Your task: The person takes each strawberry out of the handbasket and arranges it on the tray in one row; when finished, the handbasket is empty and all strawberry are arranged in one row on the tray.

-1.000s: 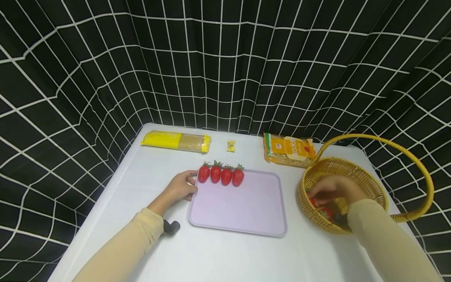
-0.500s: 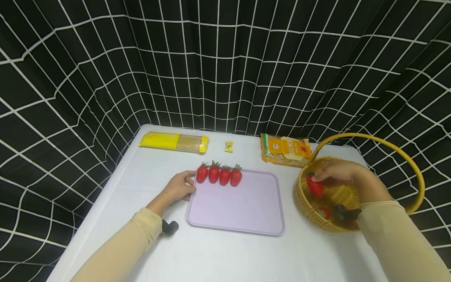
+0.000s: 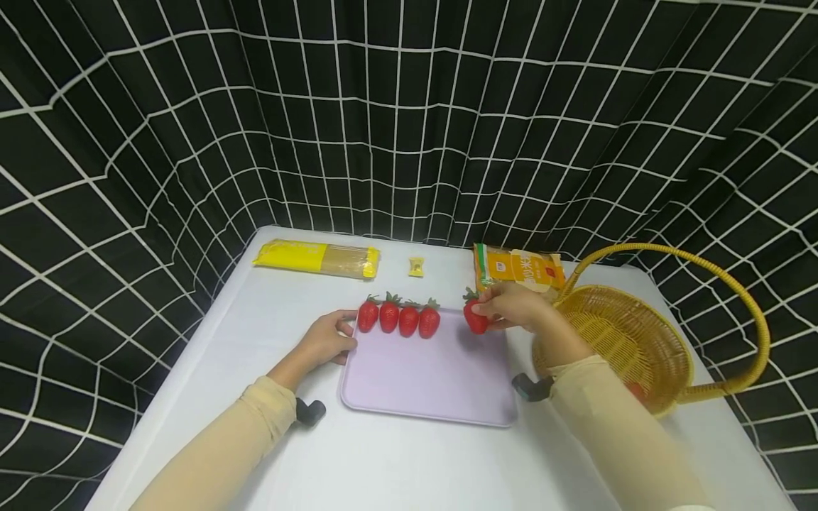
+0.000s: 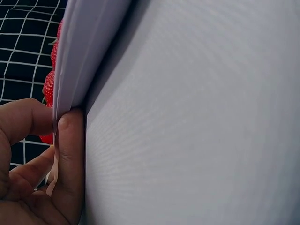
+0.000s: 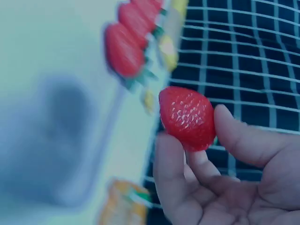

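Four strawberries (image 3: 389, 316) in a row, a fifth berry (image 3: 476, 317) pinched in my right fingers (image 5: 169, 161).

I hold the fifth berry over the tray (image 3: 428, 376), near its far right corner, leaves pointing away from me, clear of the row; my left fingers (image 4: 71, 154) grip the tray's left edge, which should stop it sliding. To place it well, I'd bring it left until it lies just beside the row's right end, line its leaves up over the far rim, lower it gently, and release only once it sits steady, since it could roll and nudge its neighbours.
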Motion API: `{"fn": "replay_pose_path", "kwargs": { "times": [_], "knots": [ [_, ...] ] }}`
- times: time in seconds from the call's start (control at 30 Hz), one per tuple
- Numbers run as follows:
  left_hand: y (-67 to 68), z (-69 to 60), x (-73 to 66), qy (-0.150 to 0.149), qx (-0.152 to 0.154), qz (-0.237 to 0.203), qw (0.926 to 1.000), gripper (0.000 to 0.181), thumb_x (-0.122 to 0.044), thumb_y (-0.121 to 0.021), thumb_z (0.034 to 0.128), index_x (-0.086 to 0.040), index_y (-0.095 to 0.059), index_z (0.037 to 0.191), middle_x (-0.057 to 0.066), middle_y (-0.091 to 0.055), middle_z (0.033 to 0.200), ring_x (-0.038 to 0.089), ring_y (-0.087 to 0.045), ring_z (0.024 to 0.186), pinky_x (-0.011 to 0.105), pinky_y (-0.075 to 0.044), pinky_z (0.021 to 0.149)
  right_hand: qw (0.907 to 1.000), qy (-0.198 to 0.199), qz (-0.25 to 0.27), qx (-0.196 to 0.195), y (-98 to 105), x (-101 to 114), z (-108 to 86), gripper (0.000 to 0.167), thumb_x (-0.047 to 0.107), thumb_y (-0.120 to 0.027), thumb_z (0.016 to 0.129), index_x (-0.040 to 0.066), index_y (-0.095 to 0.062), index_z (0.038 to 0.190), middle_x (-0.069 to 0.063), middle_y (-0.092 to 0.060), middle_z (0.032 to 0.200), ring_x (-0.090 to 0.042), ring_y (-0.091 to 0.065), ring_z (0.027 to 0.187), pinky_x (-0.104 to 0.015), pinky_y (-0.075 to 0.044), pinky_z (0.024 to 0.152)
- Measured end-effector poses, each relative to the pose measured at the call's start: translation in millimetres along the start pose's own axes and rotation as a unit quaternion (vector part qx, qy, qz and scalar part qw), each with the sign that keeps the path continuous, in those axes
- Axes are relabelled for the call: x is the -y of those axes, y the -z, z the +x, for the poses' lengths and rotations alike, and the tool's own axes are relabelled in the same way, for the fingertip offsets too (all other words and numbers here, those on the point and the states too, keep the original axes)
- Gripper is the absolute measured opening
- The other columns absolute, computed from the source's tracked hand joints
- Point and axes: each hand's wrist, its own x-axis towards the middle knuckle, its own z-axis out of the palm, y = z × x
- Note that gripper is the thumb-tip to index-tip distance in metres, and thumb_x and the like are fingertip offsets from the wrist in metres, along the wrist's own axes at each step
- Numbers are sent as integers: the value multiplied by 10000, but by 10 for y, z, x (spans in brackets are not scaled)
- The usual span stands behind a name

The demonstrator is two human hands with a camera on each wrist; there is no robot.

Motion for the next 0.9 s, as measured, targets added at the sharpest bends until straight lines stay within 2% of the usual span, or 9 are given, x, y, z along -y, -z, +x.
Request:
{"fn": "replay_pose_path", "kwargs": {
  "times": [0.1, 0.2, 0.4, 0.67, 0.9],
  "knots": [
    [-10, 3, 1, -35, 39, -36, 10000, 718, -32, -708, 770, -160, -483, 1439, 102, -585, 1029, 226, -649, 737, 304, -608, 571, 9995, -112, 78, -299, -197, -71, 205, 352, 156, -673, 924, -62, -540, 1166, -185, -573, 1114, -303, -560, 1008, -426, -556, 912],
    [-15, 0, -7, -56, 66, -19, 10000, 716, -34, -706, 775, -149, -477, 1443, 104, -585, 1030, 223, -649, 737, 302, -607, 569, 9981, -257, -88, -559, -328, -133, 352, 372, 164, -677, 919, -76, -554, 1175, -173, -590, 1058, -282, -563, 954, -386, -572, 871],
    [7, -17, -30, 10, 37, 58, 10000, 718, -40, -706, 780, -147, -469, 1450, 106, -584, 1036, 222, -650, 736, 295, -606, 566, 9960, -488, -219, -714, -505, -178, 527, 385, 179, -667, 925, -75, -559, 1194, -185, -607, 1071, -285, -580, 937, -348, -581, 832],
    [14, -26, -50, -1, 9, -96, 10000, 723, -16, -687, 763, -131, -473, 1444, 121, -572, 1045, 231, -654, 746, 300, -609, 569, 9937, -588, -236, -929, -604, -166, 619, 318, 147, -652, 928, -85, -598, 1138, -179, -648, 986, -270, -640, 846, -320, -611, 717],
    [4, -25, -33, 39, 11, -103, 9999, 712, -8, -684, 766, -130, -480, 1438, 125, -571, 1042, 233, -653, 741, 305, -609, 566, 9925, -734, -387, -893, -594, -173, 620, 317, 175, -643, 945, -61, -581, 1147, -167, -629, 1009, -269, -614, 882, -330, -598, 776]
  ]
}}
